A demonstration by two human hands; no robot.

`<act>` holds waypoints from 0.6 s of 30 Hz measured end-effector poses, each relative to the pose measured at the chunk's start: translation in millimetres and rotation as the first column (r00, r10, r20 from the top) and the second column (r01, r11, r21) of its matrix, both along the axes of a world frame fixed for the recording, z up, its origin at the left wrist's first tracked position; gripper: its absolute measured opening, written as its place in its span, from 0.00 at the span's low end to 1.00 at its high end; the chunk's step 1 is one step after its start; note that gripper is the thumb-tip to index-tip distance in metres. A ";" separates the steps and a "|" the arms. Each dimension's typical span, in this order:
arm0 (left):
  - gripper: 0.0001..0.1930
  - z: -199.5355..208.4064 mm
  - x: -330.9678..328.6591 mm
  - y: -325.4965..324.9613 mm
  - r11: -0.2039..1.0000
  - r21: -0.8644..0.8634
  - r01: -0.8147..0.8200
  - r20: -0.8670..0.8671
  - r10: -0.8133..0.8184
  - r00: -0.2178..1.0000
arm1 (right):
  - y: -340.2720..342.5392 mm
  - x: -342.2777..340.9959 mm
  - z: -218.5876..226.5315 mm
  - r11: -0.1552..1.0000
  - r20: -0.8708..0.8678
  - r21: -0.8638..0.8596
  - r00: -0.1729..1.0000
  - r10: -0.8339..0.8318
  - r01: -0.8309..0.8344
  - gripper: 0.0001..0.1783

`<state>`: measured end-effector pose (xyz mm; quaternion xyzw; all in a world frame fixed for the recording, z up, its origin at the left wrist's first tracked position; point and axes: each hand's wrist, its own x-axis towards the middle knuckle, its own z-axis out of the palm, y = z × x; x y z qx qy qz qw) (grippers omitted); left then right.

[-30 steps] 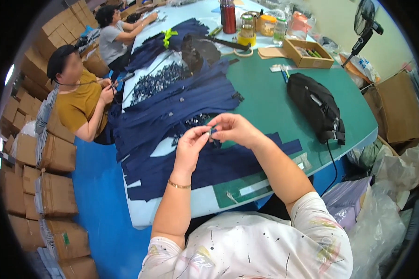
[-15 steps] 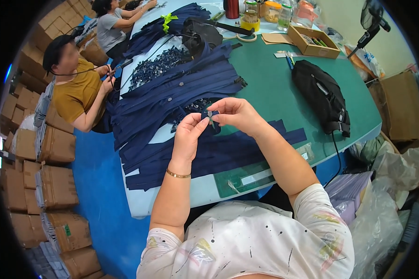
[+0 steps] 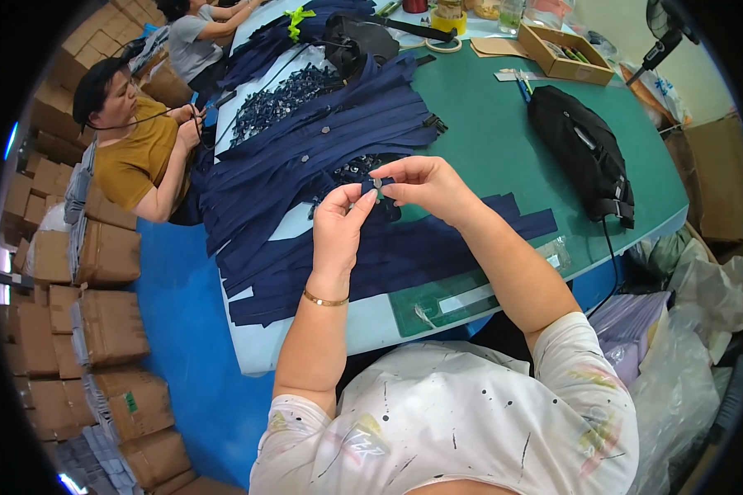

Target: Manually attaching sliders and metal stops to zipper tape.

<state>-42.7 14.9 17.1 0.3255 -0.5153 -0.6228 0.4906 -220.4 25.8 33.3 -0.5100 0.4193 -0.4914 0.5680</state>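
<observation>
My left hand [image 3: 337, 224] and my right hand [image 3: 428, 190] meet over the table, their fingertips pinching a small navy fabric piece [image 3: 366, 186] from both sides. A little grey, shiny badge-like bit shows on it between the thumbs; its exact kind is too small to make out. Beneath the hands lie flat navy fabric strips [image 3: 454, 241]. Farther off, more layered navy strips [image 3: 305, 140] spread out, with a few small grey badges on them. Small dark, glinting pieces [image 3: 359, 167] lie just behind my hands, and a larger heap of them [image 3: 276, 103] is at the far left.
A black bag [image 3: 576, 153] rests on the green mat [image 3: 479, 124] at right, its cord hanging off the edge. Behind it stand an open cardboard tray [image 3: 565, 59] and a fan [image 3: 664, 41]. Two people work at left, near stacked cartons [image 3: 111, 326].
My hands still pinch the small navy piece, now turned slightly between the fingers. The view has shifted a little, and the near co-worker's head has turned.
</observation>
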 end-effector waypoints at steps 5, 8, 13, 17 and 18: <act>0.05 -1.5 -1.5 1.2 0.999 0.004 -0.040 0.014 0.040 0.999 | 0.7 4.1 -0.5 0.999 0.032 0.015 0.999 -0.038 0.038 0.13; 0.05 -0.5 0.1 3.3 0.999 0.006 -0.052 0.013 0.052 0.999 | 1.5 5.7 -0.9 0.999 0.047 0.034 0.998 -0.035 0.033 0.13; 0.06 -1.4 -4.6 5.3 0.996 0.005 -0.093 0.025 0.093 0.995 | 0.9 4.1 -3.1 0.998 0.069 0.052 0.997 -0.038 0.034 0.14; 0.06 -7.4 -4.4 3.2 0.984 -0.099 -0.149 0.117 0.160 0.980 | -0.5 5.9 -0.3 0.997 0.080 0.069 0.996 -0.043 0.038 0.14; 0.06 -4.7 -6.2 4.5 0.984 -0.107 -0.145 0.137 0.159 0.978 | -1.1 4.9 -1.2 0.997 0.087 0.069 0.995 -0.047 0.041 0.14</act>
